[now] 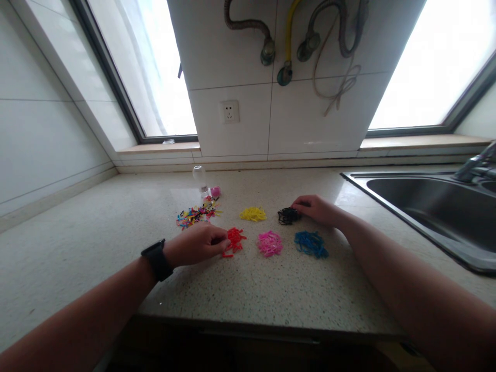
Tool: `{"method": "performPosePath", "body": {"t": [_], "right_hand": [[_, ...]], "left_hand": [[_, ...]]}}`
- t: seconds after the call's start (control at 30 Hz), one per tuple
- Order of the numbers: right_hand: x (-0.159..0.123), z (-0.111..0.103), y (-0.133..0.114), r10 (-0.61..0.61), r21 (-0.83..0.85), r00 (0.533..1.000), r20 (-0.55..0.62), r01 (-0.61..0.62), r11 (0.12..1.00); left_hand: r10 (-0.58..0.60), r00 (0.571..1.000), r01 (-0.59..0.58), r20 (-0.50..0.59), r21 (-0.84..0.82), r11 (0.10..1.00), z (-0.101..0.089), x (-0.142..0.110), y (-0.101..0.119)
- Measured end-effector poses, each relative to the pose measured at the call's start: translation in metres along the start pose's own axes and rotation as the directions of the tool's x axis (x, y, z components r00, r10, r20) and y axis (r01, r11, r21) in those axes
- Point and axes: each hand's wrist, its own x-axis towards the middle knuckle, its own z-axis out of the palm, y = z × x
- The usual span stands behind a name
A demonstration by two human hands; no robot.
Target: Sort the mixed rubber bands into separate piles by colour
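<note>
My left hand [203, 242], with a dark watch [157, 260] on its wrist, has its thumb and fingers closed at the left edge of a pile of red rubber bands [235, 239]. My right hand [315, 209] pinches at the right edge of a pile of black rubber bands [287, 216]. Whatever sits between the fingertips of either hand is hidden. Between the hands lie yellow rubber bands [253, 214] and pink rubber bands [270, 244]. Blue rubber bands [311, 244] lie just in front of my right hand. Beyond my left hand spreads a mixed-colour heap of rubber bands [196, 215].
A clear bottle-like container [199, 176] stands behind the mixed heap, with a round pink object [215, 191] beside it. To the right, a steel sink [426, 201] with a faucet [478, 164] is set into the speckled counter [248, 294]. A tiled wall with a socket [229, 111] rises behind.
</note>
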Motion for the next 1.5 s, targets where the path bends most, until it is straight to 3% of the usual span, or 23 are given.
{"method": "performPosePath", "body": {"t": [0.27, 0.73, 1.13, 1.5], "right_hand": [[0.000, -0.001, -0.001, -0.008, -0.017, 1.000, -0.001, 0.008, 1.000], [0.000, -0.001, -0.002, 0.007, 0.010, 1.000, -0.008, -0.007, 1.000], [-0.001, -0.001, -0.002, 0.011, 0.007, 1.000, 0.008, -0.011, 1.000], [-0.001, -0.001, -0.003, 0.004, -0.015, 1.000, 0.000, -0.004, 1.000]], "left_hand": [[-0.005, 0.995, -0.008, 0.097, 0.134, 0.991, 0.000, -0.001, -0.002], [0.013, 0.994, -0.015, 0.109, 0.012, 1.000, -0.007, -0.003, -0.003], [0.001, 0.992, -0.007, 0.129, 0.050, 0.999, -0.014, -0.004, -0.004], [0.065, 0.998, -0.066, 0.018, 0.115, 0.991, -0.010, -0.002, -0.007]]}}
